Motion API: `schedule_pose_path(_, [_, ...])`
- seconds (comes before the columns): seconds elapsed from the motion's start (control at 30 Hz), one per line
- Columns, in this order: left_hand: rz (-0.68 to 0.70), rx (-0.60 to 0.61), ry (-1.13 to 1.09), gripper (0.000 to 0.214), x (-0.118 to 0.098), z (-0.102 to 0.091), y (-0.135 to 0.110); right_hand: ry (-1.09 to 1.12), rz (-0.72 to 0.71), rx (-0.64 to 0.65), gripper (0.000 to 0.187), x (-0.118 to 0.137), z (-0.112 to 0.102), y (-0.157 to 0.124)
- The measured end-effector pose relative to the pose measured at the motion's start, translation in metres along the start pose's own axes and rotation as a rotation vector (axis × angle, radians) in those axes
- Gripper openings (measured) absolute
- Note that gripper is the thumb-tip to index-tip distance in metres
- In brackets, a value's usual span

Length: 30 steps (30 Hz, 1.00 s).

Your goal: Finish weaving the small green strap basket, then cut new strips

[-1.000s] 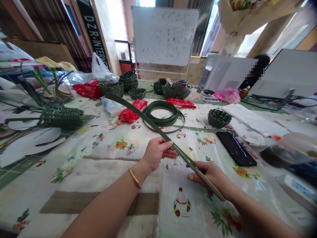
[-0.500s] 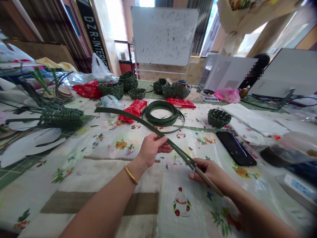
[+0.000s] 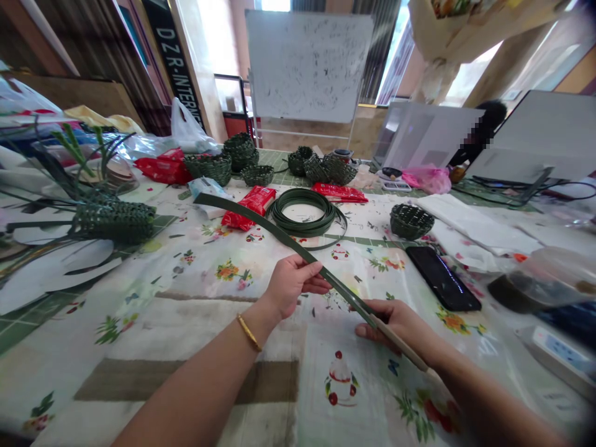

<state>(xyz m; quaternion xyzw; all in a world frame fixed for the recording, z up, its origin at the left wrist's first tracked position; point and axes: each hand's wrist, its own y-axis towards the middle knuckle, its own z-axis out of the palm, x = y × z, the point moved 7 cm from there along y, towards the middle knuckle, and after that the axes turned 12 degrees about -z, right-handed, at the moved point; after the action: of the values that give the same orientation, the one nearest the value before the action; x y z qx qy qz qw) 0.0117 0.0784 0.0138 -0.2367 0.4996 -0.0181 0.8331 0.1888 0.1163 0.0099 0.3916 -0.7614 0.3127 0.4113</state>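
Note:
My left hand (image 3: 295, 287), with a gold bangle (image 3: 249, 332) on its wrist, grips a long, flat, dark green strip (image 3: 279, 239) partway along. The strip's far end rises over the floral tablecloth (image 3: 195, 273) towards a red packet (image 3: 246, 208). My right hand (image 3: 395, 326) holds the strip's near end together with a pale flat stick (image 3: 405, 346), which projects past the hand. How the stick meets the strip is partly hidden by my fingers. A coil of the same green strip (image 3: 302, 212) lies on the cloth beyond my hands, touching neither.
Several woven green baskets (image 3: 208, 169) stand along the far side of the table, and a larger woven piece (image 3: 114, 220) with loose strands lies at the left. A black phone (image 3: 442, 278) and a plastic container (image 3: 535, 282) are to the right.
The strip's far end has swung up and back to the right since the middle frame. My left hand has moved slightly right, and both hands keep hold.

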Motion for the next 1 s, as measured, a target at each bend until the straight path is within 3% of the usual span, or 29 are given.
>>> schedule_pose_path(0.4, [-0.033, 0.009, 0.001, 0.008, 0.003, -0.002, 0.002, -0.112, -0.016, -0.048, 0.029, -0.002, -0.006, -0.001])
schedule_pose_path(0.6, [0.089, -0.022, -0.055, 0.007, -0.009, -0.009, 0.004, -0.082, 0.003, -0.032, 0.035, -0.005, -0.01, -0.001])
schedule_pose_path(1.0, [0.035, 0.039, 0.006, 0.008, -0.003, 0.004, -0.001, -0.028, -0.003, -0.02, 0.025, -0.007, -0.006, 0.002])
